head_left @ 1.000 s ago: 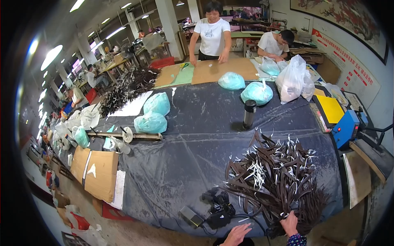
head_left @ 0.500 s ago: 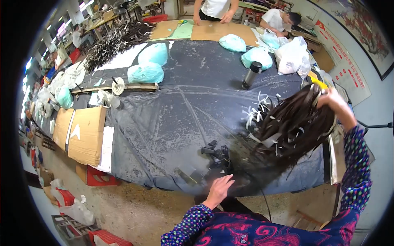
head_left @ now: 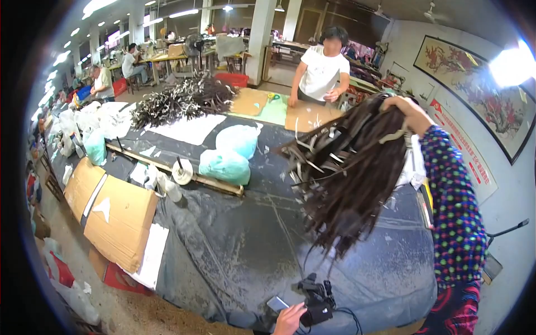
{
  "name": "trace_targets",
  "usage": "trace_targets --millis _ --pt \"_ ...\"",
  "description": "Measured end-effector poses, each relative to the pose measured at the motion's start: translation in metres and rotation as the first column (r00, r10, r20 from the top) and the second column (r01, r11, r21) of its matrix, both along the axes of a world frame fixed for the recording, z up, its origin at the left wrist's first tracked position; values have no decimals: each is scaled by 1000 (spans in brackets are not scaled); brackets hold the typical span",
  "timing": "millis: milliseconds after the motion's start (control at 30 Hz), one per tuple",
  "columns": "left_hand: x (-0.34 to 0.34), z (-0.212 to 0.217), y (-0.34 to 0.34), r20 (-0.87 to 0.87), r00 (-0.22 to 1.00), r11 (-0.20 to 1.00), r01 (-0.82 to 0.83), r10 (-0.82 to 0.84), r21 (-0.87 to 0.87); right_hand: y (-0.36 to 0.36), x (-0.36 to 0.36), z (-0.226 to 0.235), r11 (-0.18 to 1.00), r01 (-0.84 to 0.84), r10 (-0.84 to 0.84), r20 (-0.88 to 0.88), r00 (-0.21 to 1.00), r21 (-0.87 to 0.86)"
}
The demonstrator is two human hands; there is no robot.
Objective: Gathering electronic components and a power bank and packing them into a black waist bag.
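Observation:
A large bundle of dark brown strips (head_left: 357, 173) with pale ends hangs in the air over the right side of the table. My right hand (head_left: 410, 113) is closed round its top, and a pale band shows there. The loose strips spread down and to the left. My left hand (head_left: 290, 320) is low by the table's near edge, fingers stretched out. Its fingertips meet or nearly meet a black device with cables (head_left: 319, 310); contact is unclear. A flat grey rectangular object (head_left: 277, 303) lies beside it.
The table has a dark, creased cover (head_left: 223, 262). Teal plastic bags (head_left: 226, 166), a wooden bar (head_left: 218, 183) and folded cardboard (head_left: 114, 215) lie left. A heap of similar strips (head_left: 181, 103) sits at the far left. A person in white (head_left: 324, 70) stands across the table.
My right hand has lifted the bundle off the table, up and to the left. My left hand has come closer to the black device. The view has tilted up.

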State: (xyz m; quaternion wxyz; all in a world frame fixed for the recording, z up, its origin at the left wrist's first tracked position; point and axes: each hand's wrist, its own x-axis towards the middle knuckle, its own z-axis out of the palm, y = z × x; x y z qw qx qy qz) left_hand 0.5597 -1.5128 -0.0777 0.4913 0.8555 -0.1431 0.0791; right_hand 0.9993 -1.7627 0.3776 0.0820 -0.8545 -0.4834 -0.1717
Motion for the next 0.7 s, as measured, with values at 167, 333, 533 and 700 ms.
trace_targets --millis 167,333,533,700 --pt "2 11 10 -47 984 985 -171 172 24 57 129 -68 776 372 -226 -326 918 510" --pt "-16 -5 11 -113 956 963 -265 270 57 113 188 -188 412 824 -498 -661 561 388" --pt "-11 -15 9 -226 954 970 -155 196 187 119 178 -383 429 884 -597 -676 432 186" --pt "-13 -16 10 -127 967 959 -191 221 211 75 137 -414 649 753 -550 -617 563 109"
